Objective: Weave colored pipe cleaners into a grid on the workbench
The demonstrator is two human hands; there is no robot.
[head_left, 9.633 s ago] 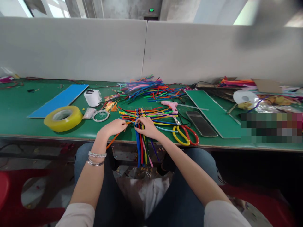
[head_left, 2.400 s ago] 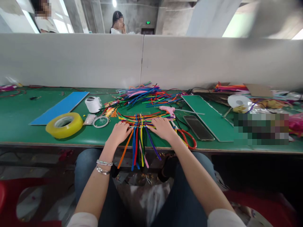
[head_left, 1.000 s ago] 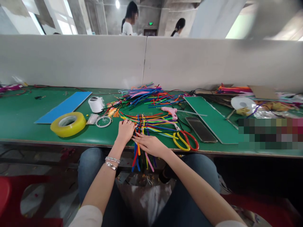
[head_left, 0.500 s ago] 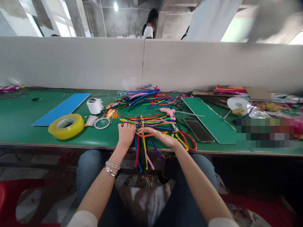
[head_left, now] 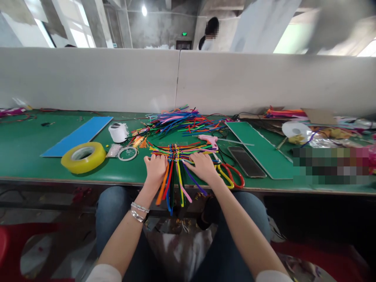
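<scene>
A flat weave of multicoloured pipe cleaners (head_left: pixel 176 153) lies at the table's front edge, with its strands running sideways and downward. An orange, a red, a blue and other hanging strands (head_left: pixel 173 192) drop over the edge. My left hand (head_left: pixel 155 170) rests flat on the weave's near left side, fingers apart. My right hand (head_left: pixel 201 166) lies flat on the strands to the right, also holding nothing visible. Behind the weave is a loose heap of pipe cleaners (head_left: pixel 183 122).
On the green table (head_left: pixel 35 168) are a pink glue gun (head_left: pixel 209 141), yellow-and-red scissors (head_left: pixel 227 176), a phone (head_left: pixel 245 161), a yellow tape roll (head_left: pixel 84 157), a white spool (head_left: pixel 118 132), and blue and green boards. A grey partition (head_left: pixel 235 82) stands behind; a person (head_left: pixel 209 35) is beyond it.
My right hand has moved from reaching left across the weave to lying flat on its right side. The orange strand now hangs down beside my left hand.
</scene>
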